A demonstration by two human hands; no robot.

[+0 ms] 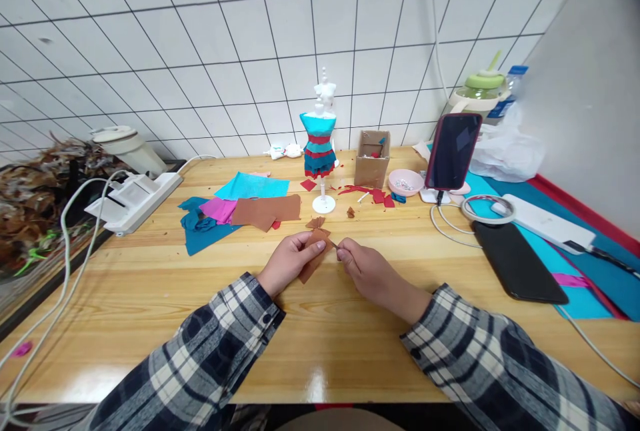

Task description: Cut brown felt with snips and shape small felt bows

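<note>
Over the front middle of the table, my left hand (286, 260) is closed on a small brown piece of paper or thin cloth (312, 268), thumb on top. My right hand (371, 272) forms a fist around a small tool, most of it hidden. Only the thin dark tip (334, 245) shows, meeting the right edge of the brown piece; its kind cannot be made out. Just beyond my fingers lie brown scraps (316, 222). Farther back stands a white mini dress form (324, 203) wearing a layered turquoise, red and teal dress (319, 144).
Turquoise (250, 186), magenta and brown sheets (267, 212) overlap at left. A small cardboard box (372, 168), pink bowl (405, 182) and red scraps (379, 196) lie behind my right hand. At right are a propped phone (454, 151), black phone (523, 261) and cables; a power strip (135, 201) sits left.
</note>
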